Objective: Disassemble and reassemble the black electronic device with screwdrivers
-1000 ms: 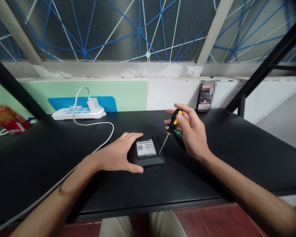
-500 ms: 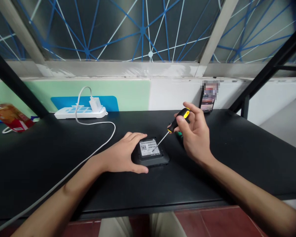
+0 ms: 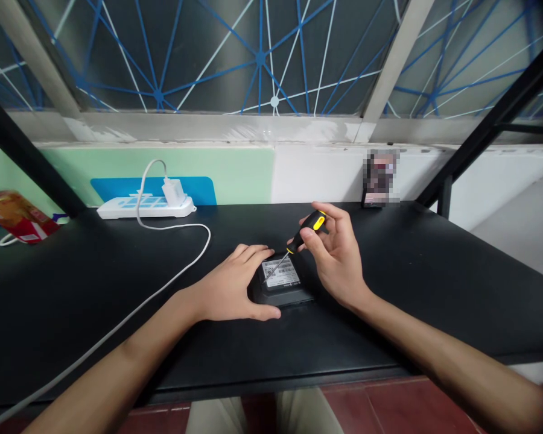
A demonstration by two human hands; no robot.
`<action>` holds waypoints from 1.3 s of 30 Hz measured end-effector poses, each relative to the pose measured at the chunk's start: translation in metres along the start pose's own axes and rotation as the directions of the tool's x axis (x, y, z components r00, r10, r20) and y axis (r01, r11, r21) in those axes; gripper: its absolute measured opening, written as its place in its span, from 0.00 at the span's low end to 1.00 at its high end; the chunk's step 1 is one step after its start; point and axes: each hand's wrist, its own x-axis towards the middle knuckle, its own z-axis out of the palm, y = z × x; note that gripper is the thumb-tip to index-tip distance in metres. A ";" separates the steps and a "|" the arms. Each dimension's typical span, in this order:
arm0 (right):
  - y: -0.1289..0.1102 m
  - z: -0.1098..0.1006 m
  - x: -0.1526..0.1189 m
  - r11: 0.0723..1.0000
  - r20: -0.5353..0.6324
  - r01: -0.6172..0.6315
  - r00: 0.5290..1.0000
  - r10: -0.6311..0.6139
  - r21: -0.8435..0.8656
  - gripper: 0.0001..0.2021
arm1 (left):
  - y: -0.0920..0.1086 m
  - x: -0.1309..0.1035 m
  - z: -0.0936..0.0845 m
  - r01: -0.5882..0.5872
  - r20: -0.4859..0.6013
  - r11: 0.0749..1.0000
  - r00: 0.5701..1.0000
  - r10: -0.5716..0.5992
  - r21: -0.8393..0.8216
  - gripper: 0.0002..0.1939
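Observation:
A flat black device (image 3: 290, 296) lies on the black tabletop, its white label (image 3: 283, 273) with a QR code and barcodes facing up. My left hand (image 3: 235, 288) grips its left side, with the fingers at the far edge and the thumb along the near edge. Between the thumb and fingers of my right hand (image 3: 341, 259) is a black-and-yellow screwdriver (image 3: 306, 231). Its shaft slants down to the left across the label. The tip is close to the device's left side, near my left hand; whether it touches a screw is too small to tell.
A white power strip (image 3: 147, 208) with a plugged-in charger (image 3: 174, 191) lies at the back left. Its white cable (image 3: 181, 269) runs forward past my left arm. A drink bottle (image 3: 20, 217) leans at far left. A phone (image 3: 379, 181) stands against the wall.
My right hand has moved left and slightly down with the screwdriver, carrying its tip from the label's lower right to the device's left side. My left hand and the device have shifted slightly right.

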 end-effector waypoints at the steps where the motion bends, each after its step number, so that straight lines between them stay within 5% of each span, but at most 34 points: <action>1: 0.000 0.000 0.000 1.000 0.001 0.003 1.000 -0.003 0.003 0.18 | 0.000 0.000 0.000 0.001 0.000 1.000 1.000 -0.001 0.002 0.48; 14: -0.004 -0.004 -0.001 0.998 0.046 -0.030 0.999 0.027 0.062 0.17 | 0.002 0.000 -0.001 0.023 0.031 0.999 0.999 -0.024 0.037 0.49; 21: 0.000 -0.003 0.001 1.000 -0.023 0.026 0.999 -0.026 0.000 0.17 | 0.002 0.000 -0.002 0.015 0.032 0.999 0.999 -0.016 0.033 0.48; 32: -0.004 -0.006 -0.002 0.997 0.075 -0.028 0.997 0.023 0.071 0.17 | 0.001 0.000 -0.001 0.020 0.028 1.000 0.999 -0.021 0.014 0.49; 39: -0.002 -0.004 -0.002 0.999 -0.019 0.030 0.999 -0.031 -0.031 0.19 | 0.000 -0.001 -0.001 0.011 0.017 1.000 1.000 -0.011 0.010 0.49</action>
